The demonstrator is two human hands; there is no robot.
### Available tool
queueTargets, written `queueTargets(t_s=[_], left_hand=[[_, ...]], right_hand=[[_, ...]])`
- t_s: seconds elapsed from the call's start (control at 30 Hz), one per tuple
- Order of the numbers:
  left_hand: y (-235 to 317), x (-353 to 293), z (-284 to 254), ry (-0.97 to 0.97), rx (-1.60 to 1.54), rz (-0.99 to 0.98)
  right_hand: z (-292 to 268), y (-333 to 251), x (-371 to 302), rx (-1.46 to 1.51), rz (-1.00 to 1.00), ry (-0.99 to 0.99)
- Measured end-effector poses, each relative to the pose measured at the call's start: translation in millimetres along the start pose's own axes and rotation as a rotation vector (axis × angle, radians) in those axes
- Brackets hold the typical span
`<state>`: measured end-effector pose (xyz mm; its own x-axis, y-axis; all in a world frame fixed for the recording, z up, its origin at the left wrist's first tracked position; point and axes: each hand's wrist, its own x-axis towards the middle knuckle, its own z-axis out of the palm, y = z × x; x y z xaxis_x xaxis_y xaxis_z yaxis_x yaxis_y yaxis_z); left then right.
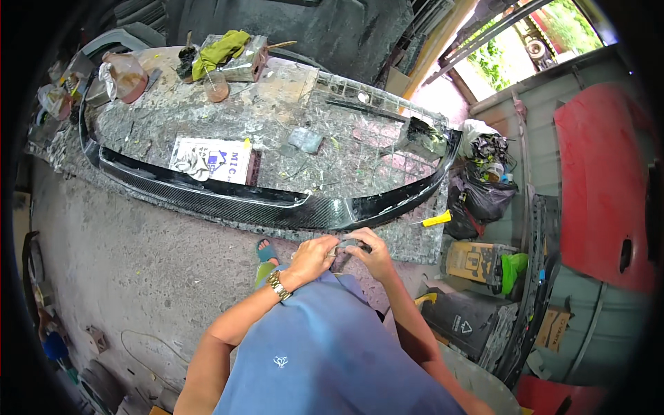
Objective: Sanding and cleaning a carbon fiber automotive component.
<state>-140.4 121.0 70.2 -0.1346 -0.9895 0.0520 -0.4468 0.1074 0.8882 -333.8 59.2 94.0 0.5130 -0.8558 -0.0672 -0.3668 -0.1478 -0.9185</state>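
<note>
My left hand point(315, 256), with a gold-coloured watch point(279, 285) on its wrist, is closed in front of my body. Close beside it, my right hand point(372, 253) is closed too, its fingers bent inward. Between the two hands shows a small, curved grey piece point(351, 244), and both sets of fingers grip it; its exact kind is too small to tell. Just beyond them a long, glossy black carbon-fibre car bumper lip point(207, 203) lies along the near side of the worktable point(277, 131), its ends curving away from me.
A yellow-handled tool point(436, 218) lies at the table's right corner. A printed white box point(232, 155), a grey pad point(305, 140) and a green cloth point(220, 54) rest on the table. Black rubbish bags point(483, 197), a carton point(476, 263) and a red car panel point(602, 187) stand right.
</note>
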Motion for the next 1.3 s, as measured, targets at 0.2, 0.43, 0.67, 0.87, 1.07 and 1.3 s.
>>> queueTargets(t_s=[0.2,0.43,0.67,0.87,1.07,1.3], left_hand=[[-17.7,-2.8,0.5,-0.051,-0.083,0.065],[-28.1,-7.1,59.8,-0.067,-0.677,-0.376],[-10.3,-3.5,-19.7,0.039,-0.138,-0.137],[-54.3,95.1,-128.0,0.182,0.521,0.170],[-120.7,112.3,-106.8,0.119,0.607,0.229],[-140.4,109.5,-100.8,0.049,0.618,0.042]], right_hand=[[1.7,-5.4,-2.9,-0.167,-0.032,-0.080],[46.4,10.7,-35.1,0.402,0.526,0.377],[35.8,25.9,-39.8,0.444,0.478,0.468],[11.0,23.1,-15.6,-0.388,0.492,0.174],[7.7,16.0,-8.2,-0.571,0.293,0.184],[4.1,20.8,2.6,-0.636,0.262,0.257]])
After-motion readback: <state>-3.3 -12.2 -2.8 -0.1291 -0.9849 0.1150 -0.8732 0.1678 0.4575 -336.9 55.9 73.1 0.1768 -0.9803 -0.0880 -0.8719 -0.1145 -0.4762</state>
